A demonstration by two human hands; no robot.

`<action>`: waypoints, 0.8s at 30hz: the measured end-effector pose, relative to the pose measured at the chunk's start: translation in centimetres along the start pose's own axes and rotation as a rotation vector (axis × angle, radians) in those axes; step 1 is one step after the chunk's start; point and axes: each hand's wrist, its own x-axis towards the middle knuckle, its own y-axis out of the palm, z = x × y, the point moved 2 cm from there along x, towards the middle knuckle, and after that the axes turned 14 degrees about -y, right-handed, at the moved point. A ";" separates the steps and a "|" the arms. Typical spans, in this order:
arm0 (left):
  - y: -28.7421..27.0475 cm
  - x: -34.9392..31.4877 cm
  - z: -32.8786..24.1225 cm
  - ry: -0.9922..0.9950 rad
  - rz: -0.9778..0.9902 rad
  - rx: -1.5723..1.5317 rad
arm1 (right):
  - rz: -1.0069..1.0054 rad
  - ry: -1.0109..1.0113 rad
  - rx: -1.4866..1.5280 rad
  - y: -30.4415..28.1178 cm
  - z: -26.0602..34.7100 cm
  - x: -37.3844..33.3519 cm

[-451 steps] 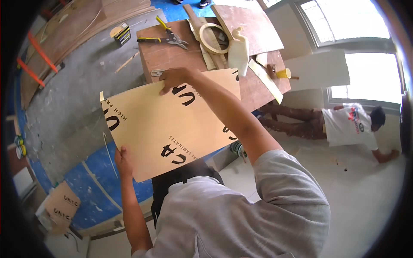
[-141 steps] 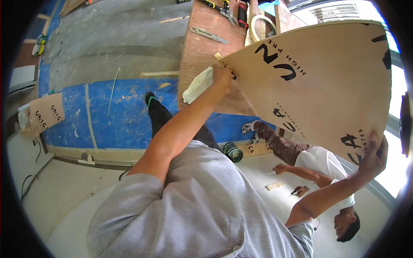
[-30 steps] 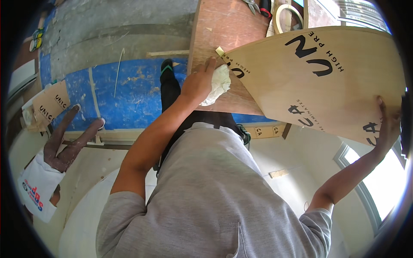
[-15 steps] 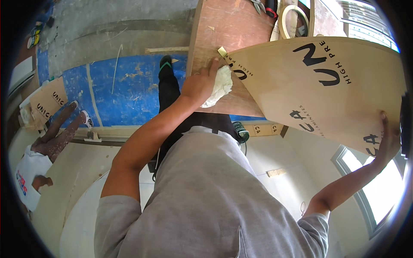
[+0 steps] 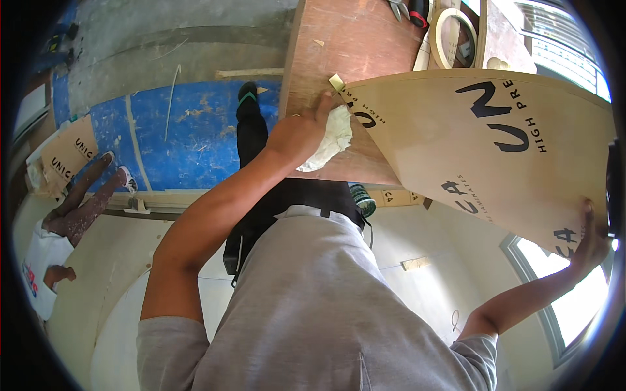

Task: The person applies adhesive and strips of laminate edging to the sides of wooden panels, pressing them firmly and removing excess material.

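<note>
My left hand point(image 5: 295, 140) rests at the near edge of a reddish wooden board point(image 5: 352, 39), bunched over a crumpled white cloth point(image 5: 331, 140). Its forefinger reaches toward the narrow corner of a thin brown laminate sheet point(image 5: 430, 130) with black printing. Just beyond that fingertip stands a small yellowish piece point(image 5: 336, 82), its kind unclear. The sheet bows upward and spreads off to the right, past the board. My right hand point(image 5: 592, 238) grips its near right edge, fingers on the printed face and the thumb out of sight.
Pliers point(image 5: 399, 9), a red-and-black handled tool point(image 5: 418, 12) and a tape roll point(image 5: 450, 38) lie at the board's far side. Blue sheeting point(image 5: 182, 124) covers floor at left. Another person point(image 5: 55, 241) is at the far left. A green tin point(image 5: 362, 199) sits below the board.
The view has shifted a little. My right hand and the right part of the laminate sheet sit slightly lower. My left hand stays over the cloth near the sheet's corner.
</note>
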 end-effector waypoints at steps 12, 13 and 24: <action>0.9 -0.2 0.0 0.061 -0.159 0.032 | -0.030 0.010 -0.069 -0.6 1.3 0.4; 0.9 -0.1 -0.1 0.054 -0.174 0.041 | -0.036 0.003 -0.056 -0.6 1.3 0.5; 0.6 0.2 -0.3 0.038 -0.178 -0.037 | -0.038 0.024 -0.011 -0.4 4.4 0.3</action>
